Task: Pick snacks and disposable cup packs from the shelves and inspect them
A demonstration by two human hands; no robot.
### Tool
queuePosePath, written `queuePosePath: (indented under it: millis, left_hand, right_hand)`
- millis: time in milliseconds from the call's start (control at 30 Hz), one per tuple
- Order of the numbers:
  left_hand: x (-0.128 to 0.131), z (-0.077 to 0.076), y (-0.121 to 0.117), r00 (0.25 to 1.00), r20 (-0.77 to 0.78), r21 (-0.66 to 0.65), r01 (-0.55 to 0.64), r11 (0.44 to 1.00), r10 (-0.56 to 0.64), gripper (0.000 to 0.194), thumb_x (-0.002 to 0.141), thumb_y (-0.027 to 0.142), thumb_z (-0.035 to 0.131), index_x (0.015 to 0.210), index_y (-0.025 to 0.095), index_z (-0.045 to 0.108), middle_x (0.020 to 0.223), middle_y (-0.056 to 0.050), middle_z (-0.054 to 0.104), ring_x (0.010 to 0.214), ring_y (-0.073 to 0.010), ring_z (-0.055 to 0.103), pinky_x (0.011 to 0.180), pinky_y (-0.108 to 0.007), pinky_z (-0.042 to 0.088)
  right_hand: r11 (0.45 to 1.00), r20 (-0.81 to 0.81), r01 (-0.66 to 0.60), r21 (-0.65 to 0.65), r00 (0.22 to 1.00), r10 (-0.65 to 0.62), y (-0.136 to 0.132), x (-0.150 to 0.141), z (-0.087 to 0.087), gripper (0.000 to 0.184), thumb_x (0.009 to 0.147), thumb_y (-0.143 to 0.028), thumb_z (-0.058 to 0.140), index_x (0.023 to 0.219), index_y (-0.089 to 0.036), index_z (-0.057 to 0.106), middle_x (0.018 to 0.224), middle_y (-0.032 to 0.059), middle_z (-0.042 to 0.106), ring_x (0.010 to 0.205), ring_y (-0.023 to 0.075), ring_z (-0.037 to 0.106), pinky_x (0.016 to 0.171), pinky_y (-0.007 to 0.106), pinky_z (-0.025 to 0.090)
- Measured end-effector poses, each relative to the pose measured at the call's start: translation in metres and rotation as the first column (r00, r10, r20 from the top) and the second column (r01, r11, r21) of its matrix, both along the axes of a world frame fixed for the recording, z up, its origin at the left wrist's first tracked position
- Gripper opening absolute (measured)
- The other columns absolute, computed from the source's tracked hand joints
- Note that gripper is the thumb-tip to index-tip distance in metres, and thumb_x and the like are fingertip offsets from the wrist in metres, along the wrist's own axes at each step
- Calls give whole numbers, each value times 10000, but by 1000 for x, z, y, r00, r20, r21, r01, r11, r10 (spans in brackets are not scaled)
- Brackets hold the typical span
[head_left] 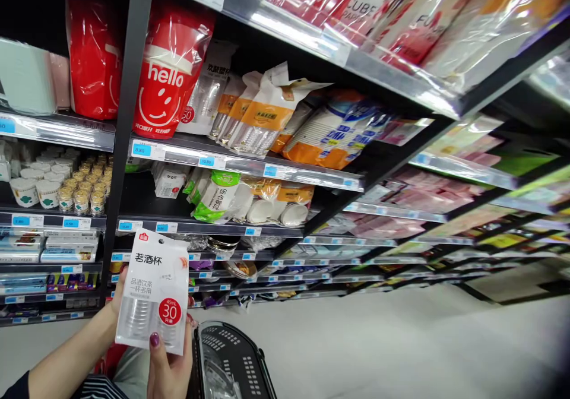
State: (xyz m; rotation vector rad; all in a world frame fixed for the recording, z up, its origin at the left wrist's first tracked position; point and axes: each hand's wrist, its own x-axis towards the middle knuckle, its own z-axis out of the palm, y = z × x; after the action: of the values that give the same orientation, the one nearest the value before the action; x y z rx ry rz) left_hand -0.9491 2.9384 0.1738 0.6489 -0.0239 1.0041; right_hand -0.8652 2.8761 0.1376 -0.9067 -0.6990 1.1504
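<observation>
Leaning slightly, a white cup pack (pixel 152 292) is gripped near its bottom edge by the right hand (pixel 171 372), with the thumb pressed on the front and the fingers wrapped behind. Its far side is met by the left hand (pixel 117 297), whose closure cannot be told, since its fingers are mostly hidden. Beside the right hand a black basket (pixel 255 347) is seen; above both hands, a red "hello" pouch (pixel 159 99) is shelved.
</observation>
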Motion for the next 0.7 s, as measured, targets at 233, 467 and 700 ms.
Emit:
queuePosePath:
  millis: [233, 467, 700]
  left_hand:
    - [-5, 31, -16, 995, -78, -64, -60, 996, 55, 865, 618, 785, 367, 1129, 134, 617, 1110, -148, 674, 1150, -392, 530, 1020, -520, 298]
    - [-8, 33, -18, 992, -80, -66, -98, 993, 93, 880, 571, 798, 395, 1089, 130, 642, 1032, -139, 699, 1044, -384, 596, 997, -521, 334]
    - [-12, 23, -17, 999, -14, -33, -45, 998, 44, 884, 560, 769, 487, 1132, 110, 630, 1089, -168, 681, 1071, -384, 583, 1023, -528, 303]
  right_hand:
    - [996, -86, -10, -83, 996, 3, -3, -4, 10, 903, 555, -402, 788, 1329, -200, 369, 1349, 159, 492, 1183, 304, 522, 947, 418, 468]
    - [998, -6, -58, -31, 998, 58, -3, -4, 2, 916, 618, -433, 758, 1378, -211, 299, 1373, 153, 469, 1219, 294, 494, 947, 422, 472]
    - [995, -21, -69, -77, 997, 68, -4, -5, 6, 826, 610, -429, 756, 1308, -191, 385, 1331, 152, 511, 1175, 275, 533, 945, 391, 468]
